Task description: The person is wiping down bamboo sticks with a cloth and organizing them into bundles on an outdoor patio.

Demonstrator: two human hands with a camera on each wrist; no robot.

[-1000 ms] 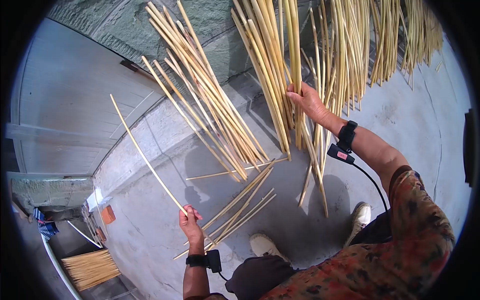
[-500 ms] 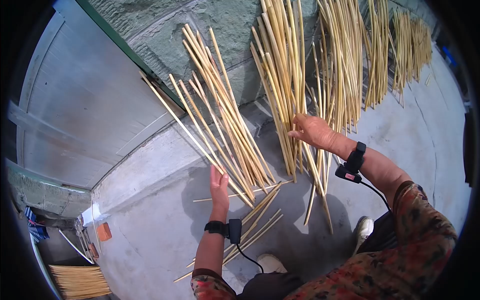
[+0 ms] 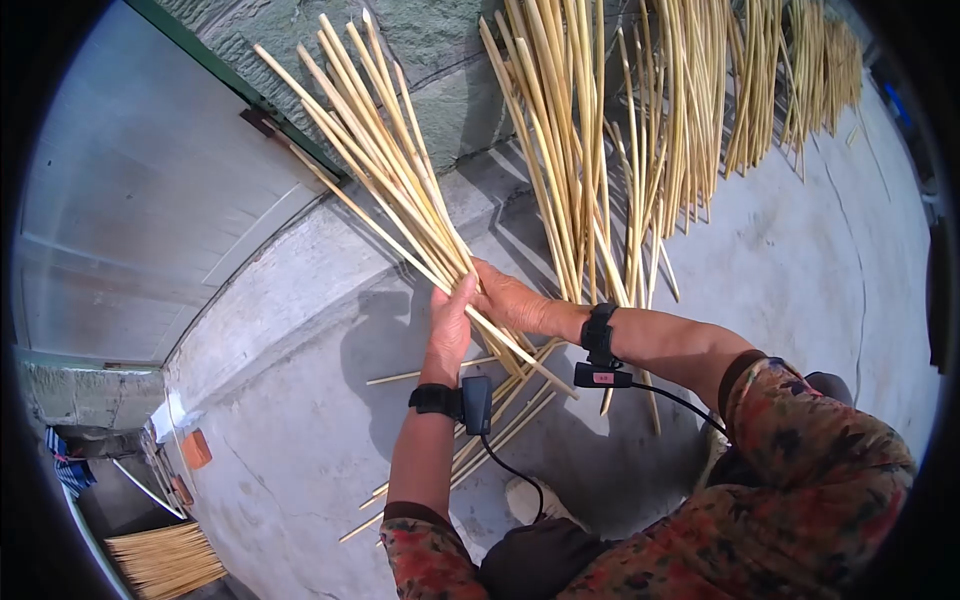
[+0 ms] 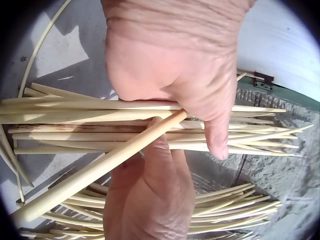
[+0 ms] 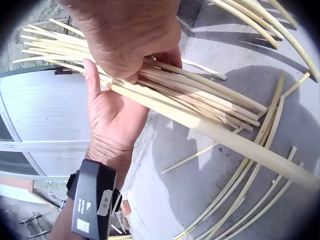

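Both hands grip one bundle of pale, slender wooden sticks [image 3: 390, 160], which slants from the wall toward the body. My left hand [image 3: 450, 325] is on its left side, thumb across the top; in the right wrist view its palm [image 5: 117, 110] shows under the sticks. My right hand [image 3: 515, 300] holds the bundle from the other side, its fingers partly hidden by it. In the left wrist view the right thumb [image 4: 159, 140] lies over the sticks, and one thicker stick [image 4: 100, 170] crosses the bundle at an angle.
More stick bundles [image 3: 690, 100] lean along the stone wall [image 3: 440, 50] to the right. Several loose sticks [image 3: 500, 440] lie on the concrete floor by the shoes. A grey door [image 3: 130, 200] stands left, with a brick [image 3: 196, 449] and a stick pile [image 3: 165, 560] beyond it.
My left hand brought its single stick over to the left bundle. My right hand left the middle bundle, moved left, and now grips the left bundle together with the left hand.
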